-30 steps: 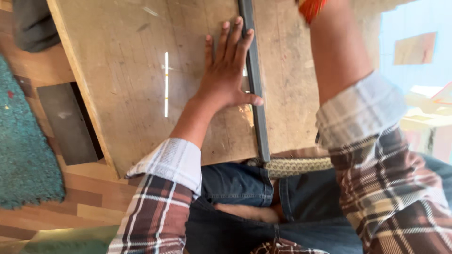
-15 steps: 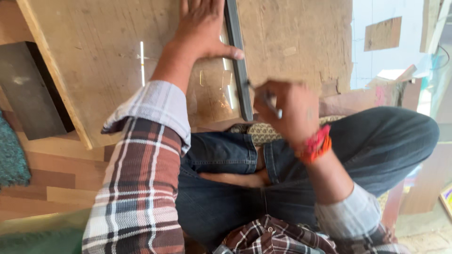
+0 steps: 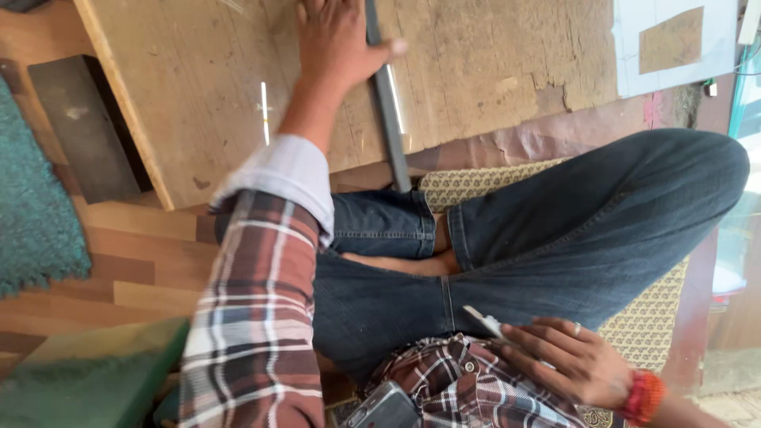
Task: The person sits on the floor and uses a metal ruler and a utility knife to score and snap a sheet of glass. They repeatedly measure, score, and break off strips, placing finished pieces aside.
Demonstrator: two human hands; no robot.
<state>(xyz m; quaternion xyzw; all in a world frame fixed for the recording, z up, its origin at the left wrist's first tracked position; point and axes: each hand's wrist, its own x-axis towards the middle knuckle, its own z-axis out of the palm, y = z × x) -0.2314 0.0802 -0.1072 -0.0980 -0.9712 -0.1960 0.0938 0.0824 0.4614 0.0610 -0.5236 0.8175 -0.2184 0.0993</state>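
1. One left hand [image 3: 337, 43] lies flat, fingers spread, on one wooden board [image 3: 198, 87]; its thumb points across one long dark metal bar [image 3: 387, 95] that lies just beside the palm. The grip is apart, pressing down and clamped on nothing.
2. One right hand [image 3: 567, 361] rests on the lap at the plaid shirt [image 3: 444, 380], fingers loosely curled. One small pale flat object [image 3: 483, 321] pokes out from under its fingertips; I cannot tell whether the grip clamps it or merely touches it. One orange band [image 3: 644, 396] circles the wrist.
3. The metal bar runs from the board's far side over its near edge, its end reaching the knee of the dark jeans [image 3: 555, 238].
4. The board's near-left corner overhangs the wooden floor [image 3: 135, 261]. One dark flat slab [image 3: 83, 131] lies just beside its left edge.
5. One teal rug [image 3: 36, 214] lies left of the slab, apart from the board.
6. One patterned cushion [image 3: 650, 317] sits under the crossed legs.
7. Bare board surface lies open both left and right of the bar.
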